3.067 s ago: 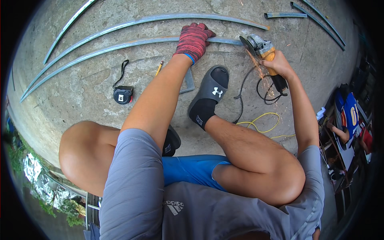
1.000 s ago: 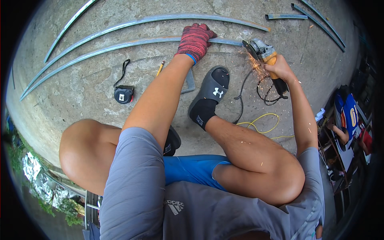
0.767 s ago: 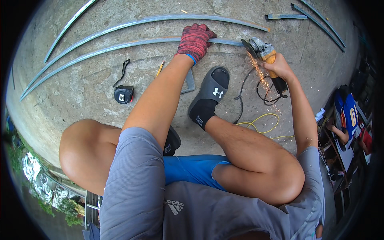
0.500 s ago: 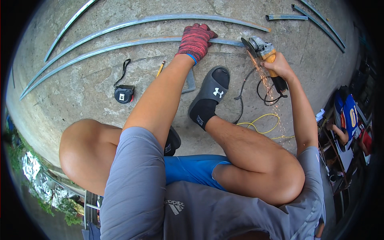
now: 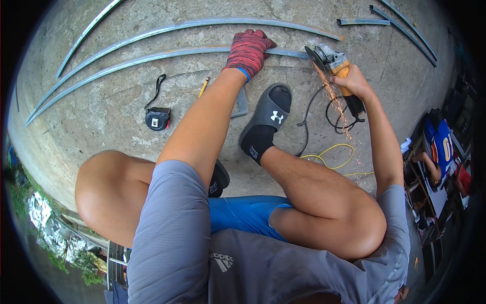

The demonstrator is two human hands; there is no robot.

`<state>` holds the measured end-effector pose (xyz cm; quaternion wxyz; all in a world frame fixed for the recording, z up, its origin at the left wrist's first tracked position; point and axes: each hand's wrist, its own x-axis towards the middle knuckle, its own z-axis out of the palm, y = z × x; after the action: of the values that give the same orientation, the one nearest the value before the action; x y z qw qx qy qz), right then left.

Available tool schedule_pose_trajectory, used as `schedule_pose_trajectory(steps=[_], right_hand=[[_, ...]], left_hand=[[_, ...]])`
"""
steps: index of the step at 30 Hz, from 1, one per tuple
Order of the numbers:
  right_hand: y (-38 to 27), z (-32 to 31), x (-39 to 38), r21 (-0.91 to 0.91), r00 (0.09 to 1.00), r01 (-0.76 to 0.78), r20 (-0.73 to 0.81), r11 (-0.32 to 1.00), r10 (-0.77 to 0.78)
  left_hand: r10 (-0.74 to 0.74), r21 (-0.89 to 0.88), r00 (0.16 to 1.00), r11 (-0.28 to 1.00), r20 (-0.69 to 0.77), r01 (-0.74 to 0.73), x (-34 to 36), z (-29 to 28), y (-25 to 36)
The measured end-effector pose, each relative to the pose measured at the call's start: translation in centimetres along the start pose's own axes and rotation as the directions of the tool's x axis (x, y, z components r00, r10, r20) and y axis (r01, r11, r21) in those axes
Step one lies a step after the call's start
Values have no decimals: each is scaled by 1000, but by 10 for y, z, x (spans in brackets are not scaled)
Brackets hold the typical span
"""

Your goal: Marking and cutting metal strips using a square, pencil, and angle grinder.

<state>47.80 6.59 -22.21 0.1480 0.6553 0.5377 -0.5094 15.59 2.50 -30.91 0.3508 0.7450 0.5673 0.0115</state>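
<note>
My left hand (image 5: 247, 52), in a red and black knitted glove, is closed around a long grey metal tube (image 5: 152, 57) near its right end. My bare right hand (image 5: 353, 82) grips an angle grinder (image 5: 334, 60) with a yellow-orange body and black rear end. The grinder's dark disc (image 5: 315, 59) meets the tube's right end. Orange sparks (image 5: 334, 99) stream from there down toward my right forearm. A second metal tube (image 5: 202, 22) lies just beyond the held one.
A tape measure (image 5: 157, 118), a pencil (image 5: 204, 87) and a metal square (image 5: 242, 104) lie left of my sandalled foot (image 5: 272, 109). A short tube (image 5: 363, 22) rests at the far right. A yellow cord (image 5: 334, 166) loops near my leg. People (image 5: 440, 147) are at the right edge.
Sparks keep flying from the disc, their spray slightly changed. Both hands, the tube and the grinder stay almost in place.
</note>
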Motion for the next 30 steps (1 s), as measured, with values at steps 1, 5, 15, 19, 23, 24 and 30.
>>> schedule_pose_trajectory(steps=[1, 5, 15, 19, 23, 24, 30], right_hand=[[4, 0, 1, 3, 1000, 8, -8, 1000, -8], [9, -1, 3, 1, 1000, -6, -1, 1000, 6], [18, -2, 8, 22, 1000, 13, 17, 1000, -13], [21, -2, 6, 30, 1000, -4, 26, 1000, 4], [24, -3, 2, 14, 999, 2, 37, 1000, -2], [24, -3, 1, 14, 999, 2, 38, 1000, -2], [15, 2, -13, 92, 998, -54, 32, 994, 51]], left_hand=[[5, 4, 1000, 1000, 4, -5, 0, -1, 1], [0, 6, 1000, 1000, 19, 0, 0, -2, 2], [1, -13, 1000, 1000, 6, -1, 0, -2, -1], [6, -28, 1000, 1000, -7, -7, 0, -2, 1], [8, -27, 1000, 1000, -2, -8, -1, -1, 2], [6, -25, 1000, 1000, 3, -5, -1, -1, 2], [8, -26, 1000, 1000, -8, -9, -2, 5, -4]])
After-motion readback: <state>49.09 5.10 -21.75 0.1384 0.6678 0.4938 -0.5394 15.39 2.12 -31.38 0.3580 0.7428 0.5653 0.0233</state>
